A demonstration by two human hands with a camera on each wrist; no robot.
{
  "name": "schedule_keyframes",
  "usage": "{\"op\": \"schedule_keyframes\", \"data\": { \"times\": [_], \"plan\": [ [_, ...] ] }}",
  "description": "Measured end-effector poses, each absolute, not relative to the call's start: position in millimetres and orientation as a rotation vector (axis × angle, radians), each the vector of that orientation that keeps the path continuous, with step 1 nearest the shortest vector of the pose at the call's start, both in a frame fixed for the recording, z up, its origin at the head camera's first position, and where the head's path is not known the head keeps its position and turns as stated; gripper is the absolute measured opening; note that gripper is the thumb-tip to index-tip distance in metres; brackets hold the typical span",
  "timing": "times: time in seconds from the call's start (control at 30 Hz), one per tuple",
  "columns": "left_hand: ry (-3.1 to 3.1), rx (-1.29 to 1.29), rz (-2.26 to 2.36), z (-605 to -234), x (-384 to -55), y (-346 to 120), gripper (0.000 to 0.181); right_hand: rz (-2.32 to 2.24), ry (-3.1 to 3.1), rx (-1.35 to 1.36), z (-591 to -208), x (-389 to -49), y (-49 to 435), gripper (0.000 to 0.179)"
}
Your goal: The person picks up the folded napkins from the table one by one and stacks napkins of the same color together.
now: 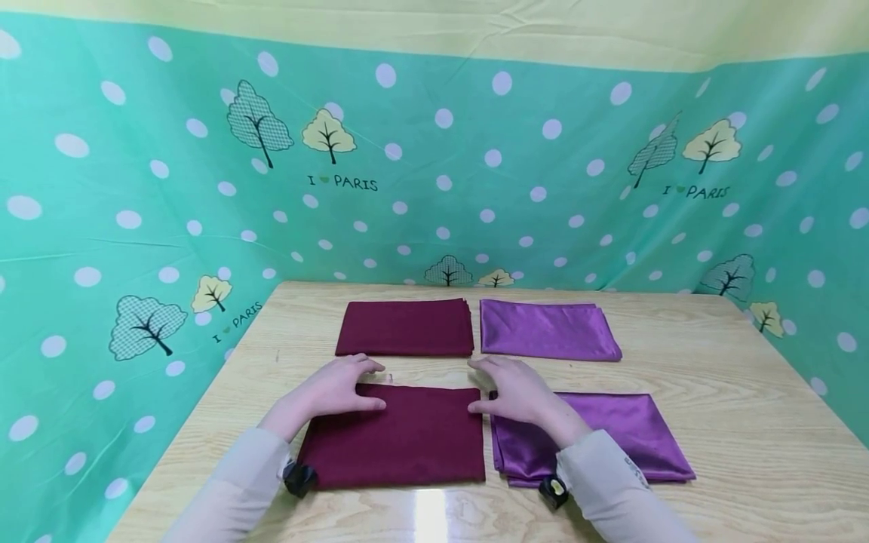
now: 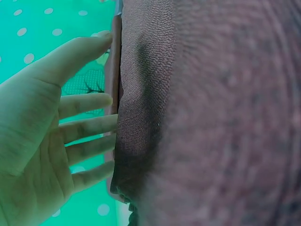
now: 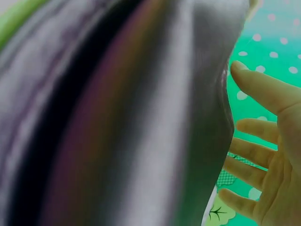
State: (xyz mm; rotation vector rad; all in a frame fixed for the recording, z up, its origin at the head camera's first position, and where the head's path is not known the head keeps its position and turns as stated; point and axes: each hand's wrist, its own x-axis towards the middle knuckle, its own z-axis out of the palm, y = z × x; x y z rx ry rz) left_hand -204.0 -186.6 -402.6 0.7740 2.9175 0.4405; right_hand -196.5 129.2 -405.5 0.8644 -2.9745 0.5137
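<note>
Two folded maroon cloths lie on the left of the table, a front one [image 1: 421,445] and a back one [image 1: 406,329]. To their right lie two folded shiny purple cloths, a front one [image 1: 624,434] and a back one [image 1: 546,330]. My left hand [image 1: 339,388] is over the far left corner of the front maroon cloth, thumb and fingers spread. My right hand [image 1: 519,390] is over the far left corner of the front purple cloth, its thumb reaching towards the maroon one. Neither hand holds anything; whether they touch the cloths, I cannot tell.
The wooden table [image 1: 740,407] extends beyond the cloths on both sides. A green dotted curtain [image 1: 441,188] with trees hangs along its back and sides. Black wrist cameras sit at both cuffs, close above the front cloths.
</note>
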Motion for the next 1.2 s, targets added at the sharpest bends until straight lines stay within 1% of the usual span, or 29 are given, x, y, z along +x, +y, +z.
{"op": "schedule_keyframes", "data": {
  "times": [0.47,0.8,1.0,1.2],
  "plan": [
    [2.835,0.811,0.478,-407,-203,-194,0.051,0.492,-3.058,0.908,-409,-194,119,0.066],
    [2.785,0.786,0.420,-400,-202,-197,0.056,0.493,-3.039,0.963,-413,-196,116,0.058],
    [2.786,0.757,0.411,-400,-202,-191,0.049,0.521,-3.056,0.956,-414,-197,115,0.052],
    [2.764,0.675,0.480,-401,-200,-189,0.043,0.536,-3.074,0.944,-414,-198,113,0.051]
  ]
}}
